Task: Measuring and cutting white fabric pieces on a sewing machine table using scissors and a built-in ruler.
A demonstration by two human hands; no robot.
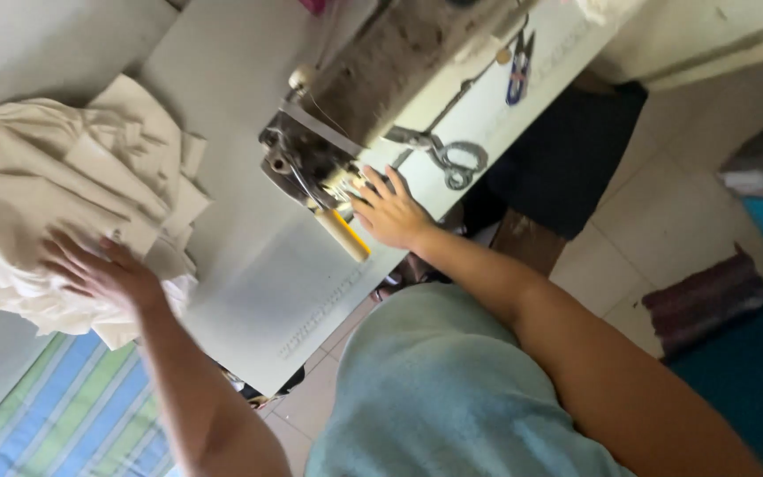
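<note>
Nothing lies under the needle yet: my left hand (103,274) rests spread on the cream fabric pile (64,190), while my right hand (390,212), fingers open, touches the sewing machine (373,88).

Both bare arms reach forward and apart — the left hand (99,274) lies flat, fingers spread and blurred, the right hand (390,212) palm down, fingers splayed.

Left hand (103,274) on cream cloth (55,177); right hand (390,212) at sewing machine (373,88).
</note>
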